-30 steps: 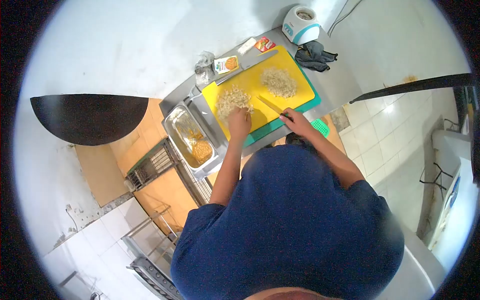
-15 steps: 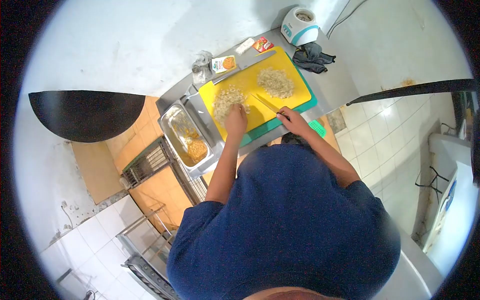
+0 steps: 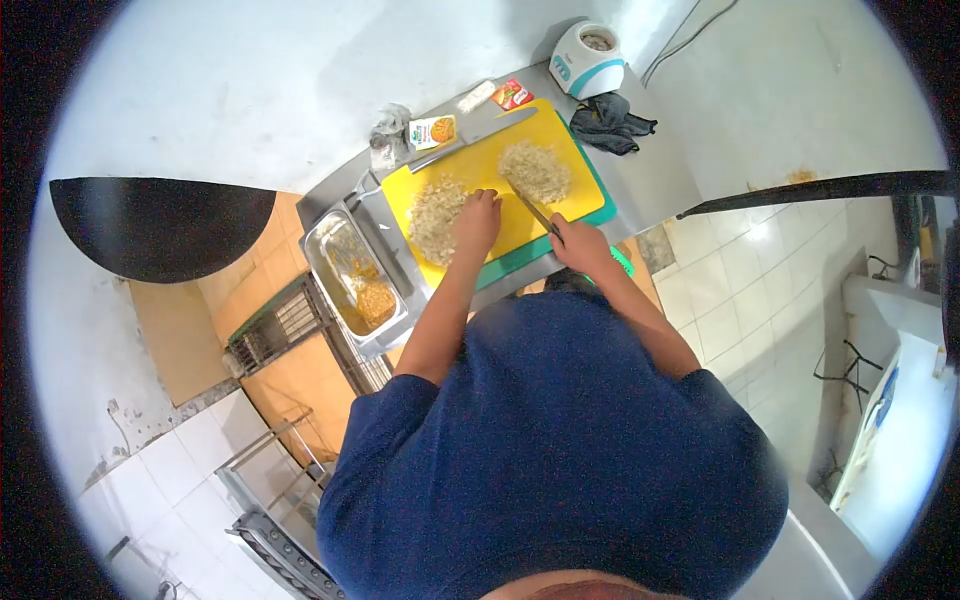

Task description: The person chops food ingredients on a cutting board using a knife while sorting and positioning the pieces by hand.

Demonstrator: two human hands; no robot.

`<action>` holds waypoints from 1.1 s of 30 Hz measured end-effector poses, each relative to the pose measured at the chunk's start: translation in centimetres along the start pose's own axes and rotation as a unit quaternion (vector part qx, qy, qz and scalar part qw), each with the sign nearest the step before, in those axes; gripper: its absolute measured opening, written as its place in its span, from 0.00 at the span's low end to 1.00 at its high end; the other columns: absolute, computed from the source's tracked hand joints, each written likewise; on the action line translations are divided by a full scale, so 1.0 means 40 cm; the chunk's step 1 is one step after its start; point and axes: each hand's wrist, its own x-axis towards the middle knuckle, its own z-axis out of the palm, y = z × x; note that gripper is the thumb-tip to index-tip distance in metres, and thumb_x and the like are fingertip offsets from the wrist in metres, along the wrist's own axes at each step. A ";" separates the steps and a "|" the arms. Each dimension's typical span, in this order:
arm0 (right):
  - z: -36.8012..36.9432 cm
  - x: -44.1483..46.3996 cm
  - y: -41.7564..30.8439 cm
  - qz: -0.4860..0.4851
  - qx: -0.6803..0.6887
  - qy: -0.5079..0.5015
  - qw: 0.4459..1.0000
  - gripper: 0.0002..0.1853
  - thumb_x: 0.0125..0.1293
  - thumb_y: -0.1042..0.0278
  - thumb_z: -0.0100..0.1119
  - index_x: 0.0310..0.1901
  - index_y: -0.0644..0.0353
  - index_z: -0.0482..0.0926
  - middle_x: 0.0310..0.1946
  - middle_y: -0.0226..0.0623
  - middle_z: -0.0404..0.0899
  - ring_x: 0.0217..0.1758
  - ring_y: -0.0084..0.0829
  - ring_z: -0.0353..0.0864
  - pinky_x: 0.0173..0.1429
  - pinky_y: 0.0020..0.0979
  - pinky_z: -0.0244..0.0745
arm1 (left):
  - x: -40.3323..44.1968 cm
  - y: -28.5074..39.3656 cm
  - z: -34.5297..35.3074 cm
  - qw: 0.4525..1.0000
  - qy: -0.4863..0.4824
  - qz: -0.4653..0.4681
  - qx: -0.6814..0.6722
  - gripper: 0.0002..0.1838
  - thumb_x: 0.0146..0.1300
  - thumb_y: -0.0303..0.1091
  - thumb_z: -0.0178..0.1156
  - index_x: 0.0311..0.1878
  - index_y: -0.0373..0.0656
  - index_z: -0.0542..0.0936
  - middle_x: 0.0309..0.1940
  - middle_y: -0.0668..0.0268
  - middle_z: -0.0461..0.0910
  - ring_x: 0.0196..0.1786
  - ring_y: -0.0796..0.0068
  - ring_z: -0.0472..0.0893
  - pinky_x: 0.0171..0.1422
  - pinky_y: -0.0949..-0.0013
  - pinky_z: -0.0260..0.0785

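Note:
My right hand (image 3: 577, 246) is closed around the handle of a kitchen knife (image 3: 535, 213). The blade points up and left, its tip at the near edge of a pale chopped heap (image 3: 536, 172). Beside a second, larger chopped heap (image 3: 437, 220) is my left hand (image 3: 479, 218), its fingers bent and drawn together. What they pinch, if anything, is too small to make out. Both heaps lie on a yellow cutting board (image 3: 500, 235), which rests on a green board (image 3: 510, 268). A second long knife (image 3: 505, 122) lies along the yellow board's far edge.
Left of the boards stands a steel pan (image 3: 318, 262) holding orange-brown food. Behind them are a carton (image 3: 432, 132), a red packet (image 3: 513, 95) and a crumpled plastic bag (image 3: 388, 135). A white appliance (image 3: 588, 62) and a black cloth (image 3: 610, 122) sit at the back right.
My left hand has shifted from within the left heap to its right side. The knife in my right hand has turned steeper, its tip nearer the right heap. The whole view has shifted slightly.

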 end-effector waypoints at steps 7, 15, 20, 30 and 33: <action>-0.051 -0.016 -0.036 -0.042 -0.042 -0.003 0.998 0.24 0.67 0.59 0.53 0.65 0.45 0.72 0.30 0.49 0.82 0.34 0.53 0.83 0.38 0.54 0.78 | -0.033 0.028 -0.048 0.977 -0.166 -0.016 0.134 0.24 0.71 0.41 0.51 0.69 0.51 0.71 0.30 0.53 0.82 0.30 0.52 0.84 0.35 0.50 0.77; -0.055 0.007 -0.073 -0.057 -0.074 -0.012 0.996 0.24 0.66 0.61 0.52 0.64 0.43 0.76 0.30 0.49 0.83 0.33 0.51 0.84 0.37 0.53 0.78 | -0.057 0.042 -0.059 0.964 -0.237 -0.088 0.080 0.37 0.64 0.41 0.52 0.78 0.55 0.58 0.32 0.45 0.84 0.34 0.44 0.84 0.41 0.45 0.78; -0.060 0.030 -0.100 -0.065 -0.096 -0.020 0.993 0.25 0.65 0.61 0.52 0.65 0.41 0.75 0.30 0.48 0.83 0.32 0.50 0.84 0.37 0.52 0.79 | -0.032 0.031 -0.068 0.955 -0.271 -0.108 0.042 0.42 0.58 0.38 0.53 0.79 0.58 0.57 0.39 0.41 0.83 0.43 0.42 0.84 0.48 0.46 0.78; -0.028 0.042 -0.055 -0.044 -0.047 -0.008 0.998 0.27 0.67 0.59 0.51 0.69 0.39 0.72 0.29 0.50 0.83 0.33 0.52 0.84 0.38 0.52 0.79 | -0.058 0.061 -0.135 0.958 -0.266 -0.076 0.072 0.36 0.61 0.38 0.54 0.76 0.56 0.63 0.36 0.44 0.84 0.38 0.45 0.84 0.45 0.46 0.77; -0.050 0.033 -0.054 -0.039 -0.045 -0.013 0.998 0.27 0.67 0.59 0.51 0.68 0.39 0.72 0.29 0.50 0.83 0.33 0.52 0.83 0.38 0.52 0.78 | -0.064 0.062 -0.146 0.975 -0.208 -0.067 0.049 0.31 0.63 0.39 0.55 0.72 0.53 0.69 0.33 0.46 0.83 0.36 0.45 0.84 0.43 0.46 0.77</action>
